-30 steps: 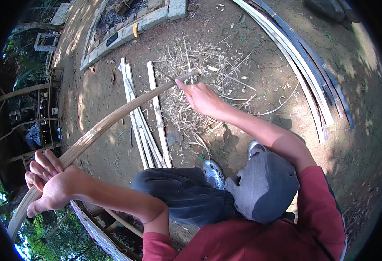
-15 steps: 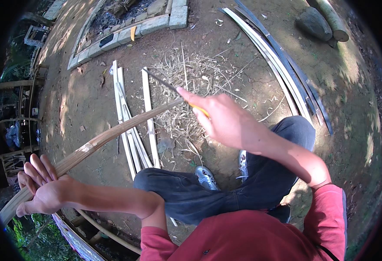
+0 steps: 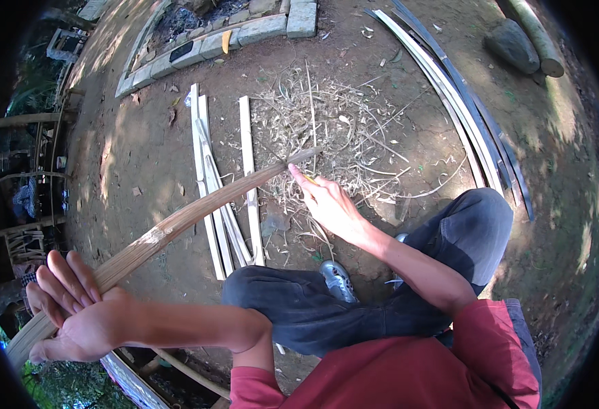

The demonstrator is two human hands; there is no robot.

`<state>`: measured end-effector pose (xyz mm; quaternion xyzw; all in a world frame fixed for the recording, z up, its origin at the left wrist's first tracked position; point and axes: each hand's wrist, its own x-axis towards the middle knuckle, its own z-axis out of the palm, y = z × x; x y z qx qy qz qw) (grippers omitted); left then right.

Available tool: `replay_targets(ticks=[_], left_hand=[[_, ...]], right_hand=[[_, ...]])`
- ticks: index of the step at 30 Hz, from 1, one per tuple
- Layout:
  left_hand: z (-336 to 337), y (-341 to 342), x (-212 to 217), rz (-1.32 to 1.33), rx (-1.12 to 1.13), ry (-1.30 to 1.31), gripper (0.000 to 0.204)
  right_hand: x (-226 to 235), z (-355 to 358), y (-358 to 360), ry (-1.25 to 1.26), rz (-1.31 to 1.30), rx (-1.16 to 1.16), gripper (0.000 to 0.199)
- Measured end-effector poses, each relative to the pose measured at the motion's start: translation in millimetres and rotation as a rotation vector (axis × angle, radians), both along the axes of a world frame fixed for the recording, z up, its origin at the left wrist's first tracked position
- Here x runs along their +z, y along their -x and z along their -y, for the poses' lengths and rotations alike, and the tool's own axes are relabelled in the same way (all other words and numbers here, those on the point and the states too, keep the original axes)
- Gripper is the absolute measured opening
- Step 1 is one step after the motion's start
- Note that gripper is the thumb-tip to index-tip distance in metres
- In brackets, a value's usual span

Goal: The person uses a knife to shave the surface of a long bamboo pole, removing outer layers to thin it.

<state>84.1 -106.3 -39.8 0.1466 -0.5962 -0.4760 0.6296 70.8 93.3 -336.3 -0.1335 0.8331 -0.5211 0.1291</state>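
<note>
My left hand (image 3: 81,317) at the lower left grips the near end of a long, curved bamboo strip (image 3: 177,221), fingers partly spread over it. The strip runs up and right to its tip over a heap of shavings. My right hand (image 3: 330,204) is closed at that far end, and its fingertip touches the strip. It seems to hold a knife with a yellowish handle (image 3: 306,178), mostly hidden by the fingers. A thin dark blade is faintly seen past the strip. I sit with bent legs in dark trousers (image 3: 299,307).
Several pale split slats (image 3: 224,204) lie on the dirt beside the shavings pile (image 3: 333,126). A bundle of long curved strips (image 3: 463,116) lies at the right, with a stone (image 3: 511,44) and a log (image 3: 538,34) beyond. A stone-block border (image 3: 258,31) runs along the top.
My right hand has drawn back toward my body along the strip's far end. The view has shifted, so my right knee now shows. My left hand keeps its grip.
</note>
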Motion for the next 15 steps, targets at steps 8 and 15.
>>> replay_targets(ticks=[8,15], left_hand=[[2.2,1.0,0.3,-0.036,-0.118,0.001,0.079],[36.0,-11.1,-1.4,-0.054,-0.188,0.06,0.085]], right_hand=[[-26.9,3.9,-10.1,-0.108,-0.154,0.009,0.065],[16.0,8.9,-14.8,0.043,-0.071,0.059,0.064]])
